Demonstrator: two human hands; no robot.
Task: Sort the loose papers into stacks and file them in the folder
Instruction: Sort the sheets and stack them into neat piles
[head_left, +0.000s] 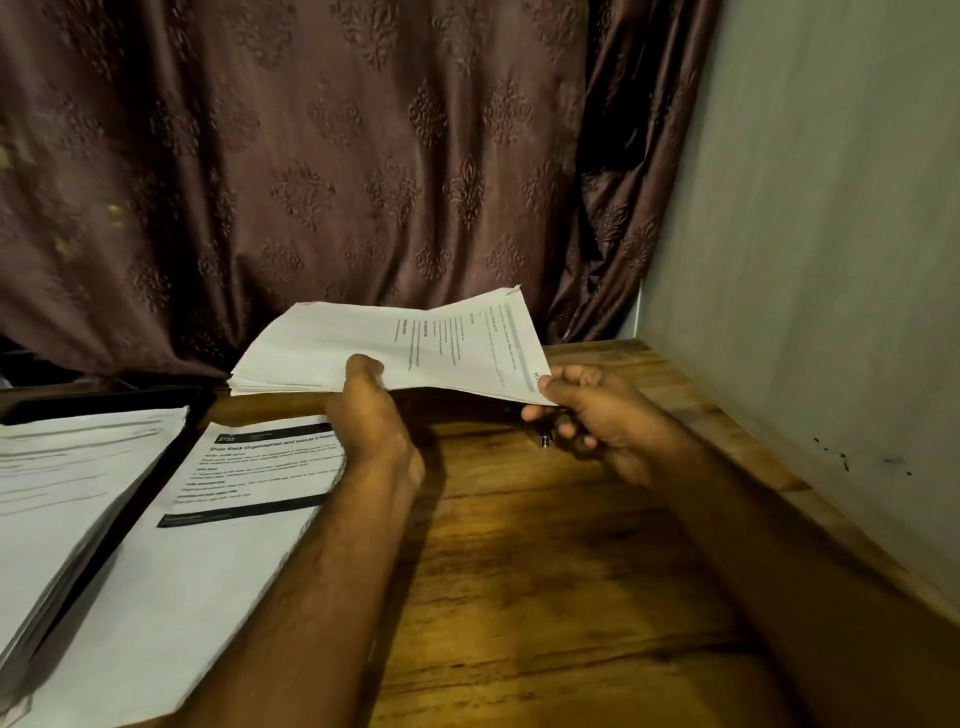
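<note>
Two hands, one sheaf (395, 345) of printed papers held in the air above the wooden table (545, 545). Left hand (371, 415): thumb on top of the near edge, fingers hidden beneath, gripping the thick part of the pile. Right hand (587, 410): thumb and fingers pinching the near right corner of the top sheet, which lifts away from the rest.

On the table, left: one sheet (208, 519) with a black header band, lying flat. Further left: one thicker stack (67, 483) resting on what looks like a dark folder (104, 397); its shape is mostly hidden.

Also present: small dark object (545, 440) under the right hand, unidentified; patterned curtain (311, 156) behind; grey wall (805, 208) at right.

Risks, as judged: corner pinch may pull two sheets together, mixing the sort; a one-handed edge grip on a sagging pile may let lower pages slide out and fan across the table; a sharp tug could tear or crease the corner.
</note>
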